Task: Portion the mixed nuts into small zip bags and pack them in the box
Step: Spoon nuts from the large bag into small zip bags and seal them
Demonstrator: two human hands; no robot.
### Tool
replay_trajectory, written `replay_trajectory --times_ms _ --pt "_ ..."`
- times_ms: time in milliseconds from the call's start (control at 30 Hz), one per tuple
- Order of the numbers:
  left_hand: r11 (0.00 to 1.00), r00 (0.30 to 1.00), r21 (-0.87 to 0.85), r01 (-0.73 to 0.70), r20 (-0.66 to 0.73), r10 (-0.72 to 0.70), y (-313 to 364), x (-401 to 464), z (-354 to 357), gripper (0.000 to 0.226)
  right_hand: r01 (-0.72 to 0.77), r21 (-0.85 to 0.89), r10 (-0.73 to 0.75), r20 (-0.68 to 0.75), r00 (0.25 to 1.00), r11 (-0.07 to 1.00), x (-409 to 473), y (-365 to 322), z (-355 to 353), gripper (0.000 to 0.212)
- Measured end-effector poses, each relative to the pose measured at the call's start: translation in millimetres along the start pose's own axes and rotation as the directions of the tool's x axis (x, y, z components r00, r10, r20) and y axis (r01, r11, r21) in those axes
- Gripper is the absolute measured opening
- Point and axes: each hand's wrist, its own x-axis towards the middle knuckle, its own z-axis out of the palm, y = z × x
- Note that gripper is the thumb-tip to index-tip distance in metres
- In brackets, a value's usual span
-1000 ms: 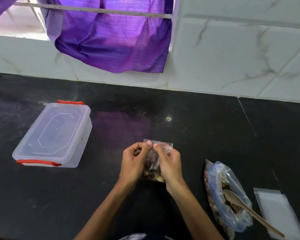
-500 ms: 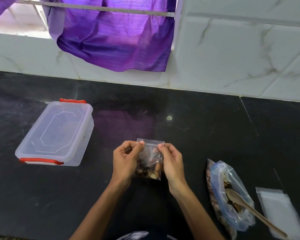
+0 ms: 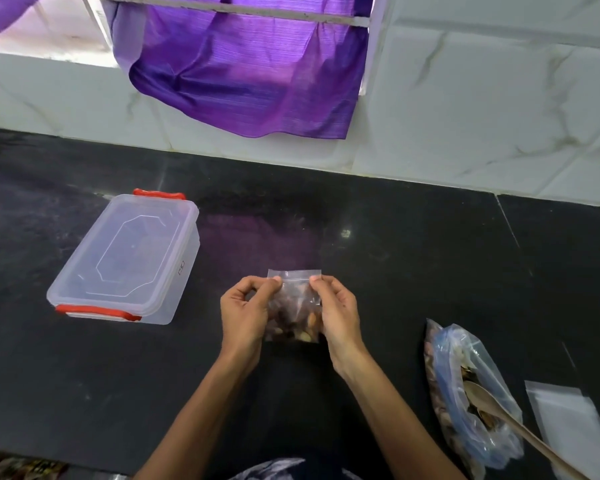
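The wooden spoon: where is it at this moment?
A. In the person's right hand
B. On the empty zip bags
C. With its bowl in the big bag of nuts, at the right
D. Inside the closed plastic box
C: the wooden spoon has its bowl inside the big bag of nuts, and neither hand touches it.

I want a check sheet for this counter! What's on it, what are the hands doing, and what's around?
Surface: black stone counter, glossy.
Job's things: small zip bag with nuts, held upright; big nut bag lying open at right; wooden spoon with its bowl inside the big bag; clear box at left, lid on, red clips.
Clutter: flat empty bags at far right.
Grippers: left hand and right hand pinch the small bag's top corners.
Cables: nothing seen.
Surroundings: white marble-look tiles; purple cloth hanging from a window rail.
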Motion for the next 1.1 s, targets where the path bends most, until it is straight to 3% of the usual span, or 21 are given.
replay_trajectory --times_ms 133,300,367,467,600,767,933,1100 --pt "0.999 0.999 0.039 -0.032 -0.038 0.034 4.1 13.8 -16.4 0.016 -0.066 -0.177 0.090 0.132 0.987 0.982 9.3 6.7 14.3 0.024" --pt "0.953 0.990 0.280 -0.118 -0.045 0.136 4.1 42.8 -35.1 0.022 -0.085 -0.216 0.111 0.107 0.988 0.973 36.4 13.9 41.2 0.013" --pt "0.929 0.998 0.366 -0.057 -0.016 0.068 -1.9 55.7 -41.7 0.031 -0.113 -0.166 0.126 0.067 0.990 0.980 53.3 17.3 54.4 0.012" --pt "0.876 0.999 0.483 0.018 -0.037 -0.001 -9.6 71.1 -48.1 0.025 -0.116 -0.130 0.116 -0.009 0.993 0.985 78.9 23.4 70.3 0.009" --pt "0.818 0.989 0.575 0.011 -0.125 0.075 -13.6 90.9 -47.4 0.012 -0.104 -0.181 0.097 -0.044 0.994 0.978 100.2 20.1 80.6 0.012" --pt "0.685 0.955 0.718 0.122 -0.272 0.115 -13.0 104.5 -39.8 0.020 -0.130 -0.223 0.126 -0.033 0.991 0.966 112.5 13.5 76.3 0.034" --pt "0.625 0.942 0.766 0.150 -0.304 0.145 -10.7 104.8 -37.2 0.025 -0.111 -0.375 0.075 -0.109 0.991 0.920 114.5 13.3 78.3 0.026" --pt "0.659 0.940 0.737 0.149 -0.312 0.136 -5.8 100.7 -37.2 0.029 -0.096 -0.376 0.061 -0.104 0.993 0.922 110.8 10.5 78.0 0.021"
